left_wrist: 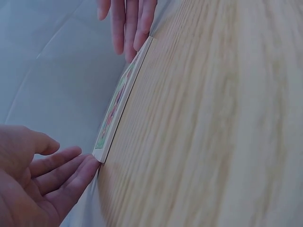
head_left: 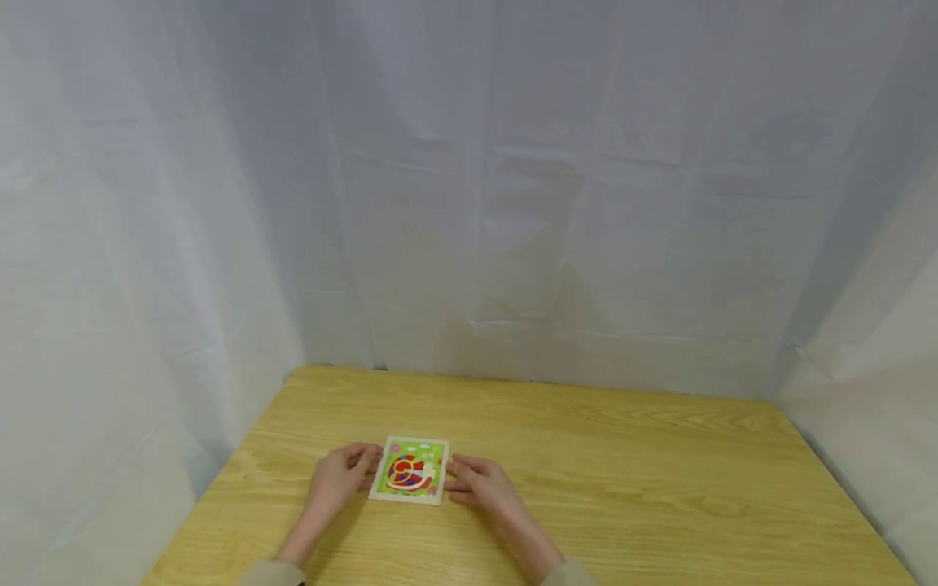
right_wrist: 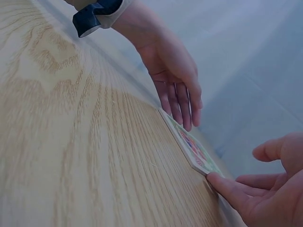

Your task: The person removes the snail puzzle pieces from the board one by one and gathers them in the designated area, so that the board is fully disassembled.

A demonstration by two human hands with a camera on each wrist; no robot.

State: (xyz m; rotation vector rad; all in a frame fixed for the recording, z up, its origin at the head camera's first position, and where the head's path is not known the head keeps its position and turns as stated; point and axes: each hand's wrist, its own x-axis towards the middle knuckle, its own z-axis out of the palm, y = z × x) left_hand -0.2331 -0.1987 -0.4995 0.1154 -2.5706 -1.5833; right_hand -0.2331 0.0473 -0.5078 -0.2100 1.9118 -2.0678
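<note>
Snail picture board (head_left: 409,472), a small square panel with a pale rim and a green ground, lies flat on the wood-grained tabletop (head_left: 645,480), left of its middle. Its picture, a snail with a red-and-purple shell, faces up.

Edges and room: the board is nearer the tabletop's left edge than its right. A strip of wood separates it from the far edge, where white sheeting (head_left: 528,203) hangs behind. To the left, a moderate stretch of wood runs from my left hand (head_left: 337,482) to the left edge; to the right, a much broader stretch runs from my right hand (head_left: 484,487) to the right edge.

Pose: my forearms reach in from the near side and slant toward each other, so that my hands flank the board. My left fingers are extended and slightly bent, their tips touching its left side; the thumb stands apart from them. My right fingers are likewise extended, a fingertip meeting the right side, with the thumb raised away. Neither hand is closed around the board. A dark device (right_wrist: 97,16) sits at my left wrist, beside the light cuff (right_wrist: 118,14).
</note>
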